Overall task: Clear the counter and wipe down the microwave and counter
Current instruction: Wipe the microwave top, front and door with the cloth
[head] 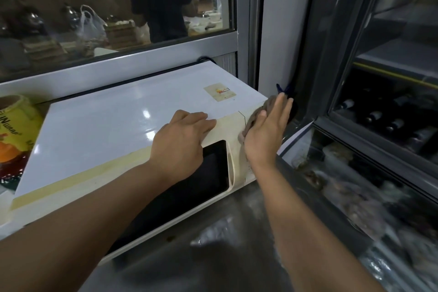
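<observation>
A white microwave with a dark door window stands on the steel counter. My left hand rests on the top front edge of the microwave above the door, fingers bent over the edge. My right hand lies flat with straight fingers, pressing a grey-brown cloth against the microwave's top right front corner. Most of the cloth is hidden under the hand.
A yellow cling-wrap roll lies left of the microwave. A glass-door fridge with bottles stands close on the right. Behind the microwave is a window, with a person in black beyond it. A paper sticker sits on the microwave top.
</observation>
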Tool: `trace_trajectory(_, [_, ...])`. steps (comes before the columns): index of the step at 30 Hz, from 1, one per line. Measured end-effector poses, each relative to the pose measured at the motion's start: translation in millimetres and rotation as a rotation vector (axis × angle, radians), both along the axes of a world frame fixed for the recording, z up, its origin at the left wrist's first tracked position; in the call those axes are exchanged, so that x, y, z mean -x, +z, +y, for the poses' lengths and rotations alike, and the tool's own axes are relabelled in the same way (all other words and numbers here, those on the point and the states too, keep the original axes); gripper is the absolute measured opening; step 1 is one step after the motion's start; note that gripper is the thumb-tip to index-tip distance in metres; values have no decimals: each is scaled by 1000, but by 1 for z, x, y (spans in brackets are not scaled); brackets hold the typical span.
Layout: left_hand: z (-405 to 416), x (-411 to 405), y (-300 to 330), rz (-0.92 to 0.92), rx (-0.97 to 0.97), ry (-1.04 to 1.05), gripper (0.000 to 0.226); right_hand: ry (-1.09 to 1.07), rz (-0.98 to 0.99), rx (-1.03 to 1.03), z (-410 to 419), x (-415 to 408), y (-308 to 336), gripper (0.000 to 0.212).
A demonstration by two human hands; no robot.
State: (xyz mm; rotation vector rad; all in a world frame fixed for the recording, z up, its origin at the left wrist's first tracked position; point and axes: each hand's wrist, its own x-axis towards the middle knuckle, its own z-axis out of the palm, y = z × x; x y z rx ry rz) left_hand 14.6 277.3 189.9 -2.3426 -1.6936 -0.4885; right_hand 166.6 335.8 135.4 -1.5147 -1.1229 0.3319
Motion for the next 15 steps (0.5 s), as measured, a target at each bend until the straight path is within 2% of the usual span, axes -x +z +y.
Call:
trace_trajectory(2, [0, 0, -3, 1, -9, 12, 56, -22, -67, -9, -15, 22, -3, 59])
trace_trajectory(7, [-2, -1, -6, -20, -28, 10, 60, 130, -305, -127, -45, 53, -25, 67])
trace_trajectory(10, [-4, -2, -10, 0, -52, 13, 62, 96, -354, -135, -45, 47, -36, 66])
trace_trajectory(15, [-7, -5, -15, 15, -47, 40, 66, -5, -372, -110, -57, 56, -70, 79])
